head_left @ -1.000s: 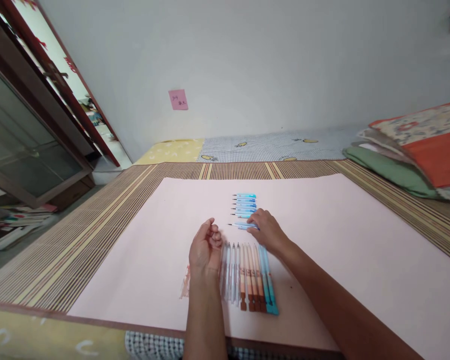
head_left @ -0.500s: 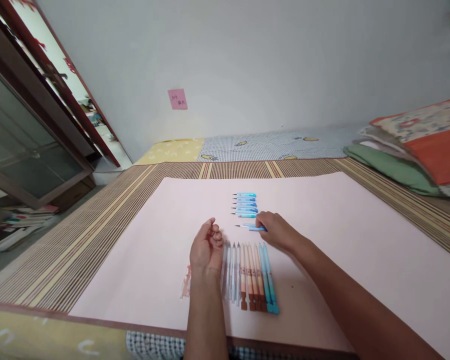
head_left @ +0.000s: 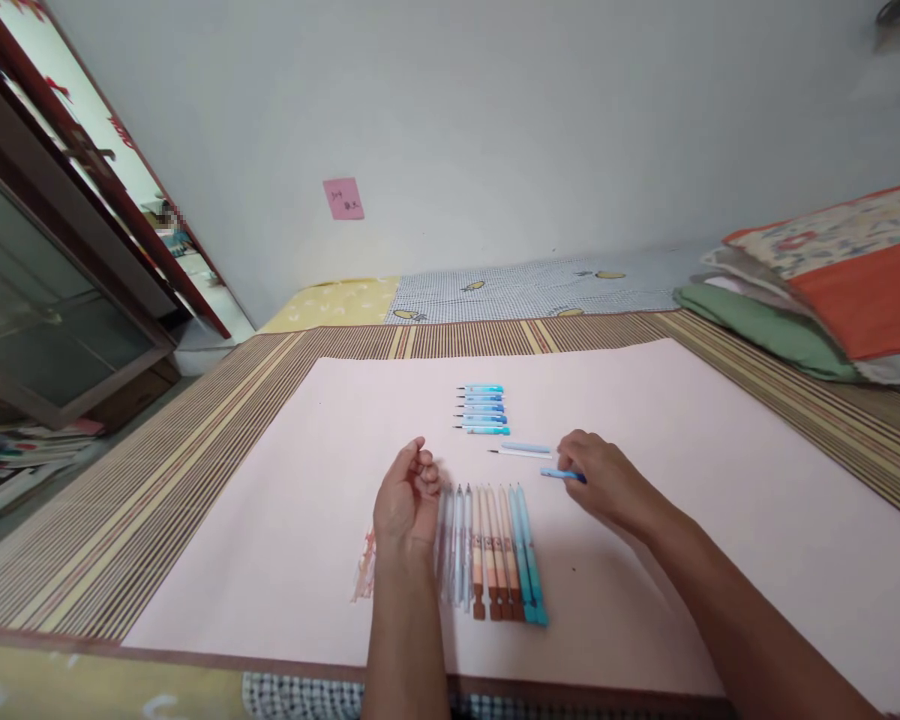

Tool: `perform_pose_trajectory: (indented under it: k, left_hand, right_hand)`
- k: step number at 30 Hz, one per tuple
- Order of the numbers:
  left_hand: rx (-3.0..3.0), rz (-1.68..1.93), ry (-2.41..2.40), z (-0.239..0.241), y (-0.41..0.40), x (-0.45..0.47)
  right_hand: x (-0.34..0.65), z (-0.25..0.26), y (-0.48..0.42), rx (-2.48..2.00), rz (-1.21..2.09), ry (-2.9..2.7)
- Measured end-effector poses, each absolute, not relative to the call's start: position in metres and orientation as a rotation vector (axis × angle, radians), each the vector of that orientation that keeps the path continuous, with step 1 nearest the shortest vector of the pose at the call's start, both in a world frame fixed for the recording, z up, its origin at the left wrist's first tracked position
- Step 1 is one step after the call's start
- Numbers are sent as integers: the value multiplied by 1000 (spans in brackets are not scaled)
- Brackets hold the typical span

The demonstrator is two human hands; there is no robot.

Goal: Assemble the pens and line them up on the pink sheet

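Note:
My right hand (head_left: 594,470) pinches a short blue pen part (head_left: 561,474) above the right side of the pink sheet. Just left of its fingers lie a slim white piece with a dark point (head_left: 521,454) and a pale blue barrel (head_left: 526,447), side by side. My left hand (head_left: 409,490) rests palm up with curled fingers and nothing visible in them. Its wrist partly covers a row of upright-laid pens: clear ones (head_left: 458,545), orange-brown ones (head_left: 493,555) and blue ones (head_left: 529,560). Farther back, several short blue pens (head_left: 487,408) lie in a neat stack, points left.
The pink sheet (head_left: 270,560) covers much of a striped mat (head_left: 157,480) on a bed. Folded bedding with an orange pillow (head_left: 862,300) sits at the far right. A pink note (head_left: 343,199) is stuck to the wall, and a doorway opens at the left.
My right hand has moved right, carrying the blue part off to the side of the pale barrel and dark-pointed piece, which now lie free. My left hand keeps its pose. The view has shifted slightly.

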State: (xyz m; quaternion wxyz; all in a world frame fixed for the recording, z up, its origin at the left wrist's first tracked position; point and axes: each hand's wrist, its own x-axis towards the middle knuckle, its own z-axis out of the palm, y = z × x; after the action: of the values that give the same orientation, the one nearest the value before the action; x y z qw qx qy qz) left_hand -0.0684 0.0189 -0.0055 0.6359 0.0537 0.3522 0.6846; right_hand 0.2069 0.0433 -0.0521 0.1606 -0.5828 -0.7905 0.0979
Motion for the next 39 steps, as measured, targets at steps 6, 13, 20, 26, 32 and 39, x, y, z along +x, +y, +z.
perform_pose_trajectory:
  k: [6, 13, 20, 26, 32, 39]
  left_hand:
    - [145, 1556, 810, -6, 19, -66]
    - [134, 1556, 804, -8, 20, -66]
    - [187, 1544, 826, -11, 21, -59]
    - [470, 1533, 913, -15, 19, -54]
    - [809, 1352, 1033, -16, 16, -41]
    - [756, 1282, 828, -14, 15, -38]
  right_hand:
    - [206, -45, 52, -1623, 407, -2165]
    - [188, -48, 91, -1779, 391, -2191]
    - [192, -49, 99, -1697, 444, -2220]
    - [195, -28, 88, -1598, 621, -2050]
    - [174, 6, 49, -1188, 1013, -1783]
    - [160, -3, 41, -1048, 1099, -1603]
